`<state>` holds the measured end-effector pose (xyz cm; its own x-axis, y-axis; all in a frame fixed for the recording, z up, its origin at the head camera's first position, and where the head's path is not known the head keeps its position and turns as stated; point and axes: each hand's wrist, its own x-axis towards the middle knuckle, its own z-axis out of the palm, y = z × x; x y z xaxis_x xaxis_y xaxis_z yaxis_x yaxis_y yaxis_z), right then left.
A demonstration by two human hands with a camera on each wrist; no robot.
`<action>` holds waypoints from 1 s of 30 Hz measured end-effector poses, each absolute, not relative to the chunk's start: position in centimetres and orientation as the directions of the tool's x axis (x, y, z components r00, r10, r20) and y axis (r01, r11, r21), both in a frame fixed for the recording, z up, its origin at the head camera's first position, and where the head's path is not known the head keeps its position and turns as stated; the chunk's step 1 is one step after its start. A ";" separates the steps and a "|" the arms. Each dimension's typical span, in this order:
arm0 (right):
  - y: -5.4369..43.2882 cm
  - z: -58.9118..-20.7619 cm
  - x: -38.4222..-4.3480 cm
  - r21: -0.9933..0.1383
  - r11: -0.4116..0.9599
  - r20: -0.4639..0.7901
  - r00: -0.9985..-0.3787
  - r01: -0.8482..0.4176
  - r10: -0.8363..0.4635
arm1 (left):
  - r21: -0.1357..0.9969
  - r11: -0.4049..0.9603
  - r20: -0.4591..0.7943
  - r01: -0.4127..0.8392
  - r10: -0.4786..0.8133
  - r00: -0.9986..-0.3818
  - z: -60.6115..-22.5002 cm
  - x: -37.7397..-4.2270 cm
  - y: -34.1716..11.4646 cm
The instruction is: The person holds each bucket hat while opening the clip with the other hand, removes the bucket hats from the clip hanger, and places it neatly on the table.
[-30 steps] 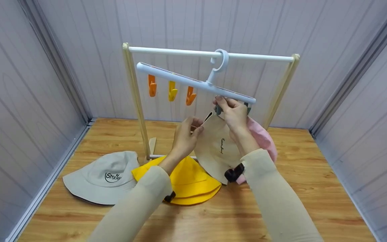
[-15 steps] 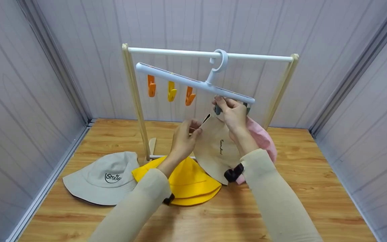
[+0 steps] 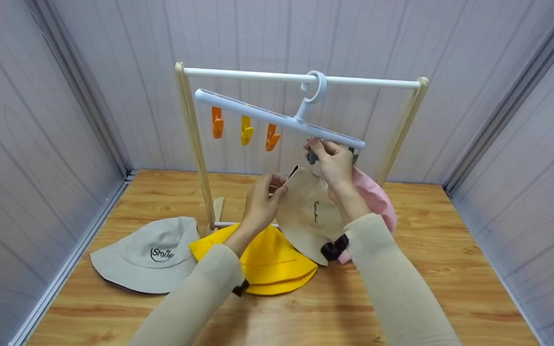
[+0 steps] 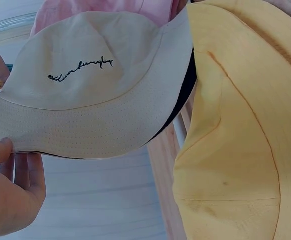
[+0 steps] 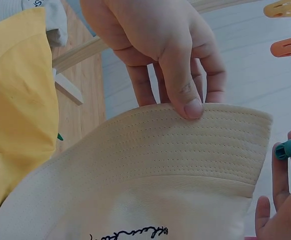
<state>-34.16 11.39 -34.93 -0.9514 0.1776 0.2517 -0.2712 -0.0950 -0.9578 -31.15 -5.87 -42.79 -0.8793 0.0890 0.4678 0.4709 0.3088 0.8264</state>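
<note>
A grey cloth hat (image 3: 144, 252) and yellow cloth hat (image 3: 274, 257) lie unhung on the wooden worktop (image 3: 450, 274). Beyond, the left hand (image 3: 260, 199) pinches a beige cloth hat (image 3: 301, 204), the right hand (image 3: 335, 166) a dark-green plastic clip (image 3: 311, 157), seemingly not yet joined. The beige hat's long axis runs near upright, crown rightward, below the pale plastic hanger (image 3: 262, 114). Behind, a pink cloth hat (image 3: 375, 199) looks hung.
</note>
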 end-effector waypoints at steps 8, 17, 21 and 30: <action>11.4 -34.9 -34.1 -0.956 -0.111 0.249 -0.953 -0.270 0.170 | 0.833 0.298 0.459 0.467 0.100 -0.883 -43.0 -31.1 -6.1; 11.5 -35.0 -34.2 -0.959 -0.085 0.252 -0.953 -0.269 0.171 | 0.831 0.297 0.461 0.470 0.105 -0.881 -43.2 -31.0 -6.3; 11.6 -35.0 -34.2 -0.961 -0.078 0.250 -0.954 -0.265 0.169 | 0.842 0.298 0.438 0.449 0.108 -0.892 -43.2 -30.9 -6.4; 11.7 -35.0 -34.2 -0.962 -0.078 0.248 -0.957 -0.262 0.153 | 0.854 0.289 0.421 0.433 0.105 -0.901 -43.4 -31.1 -6.5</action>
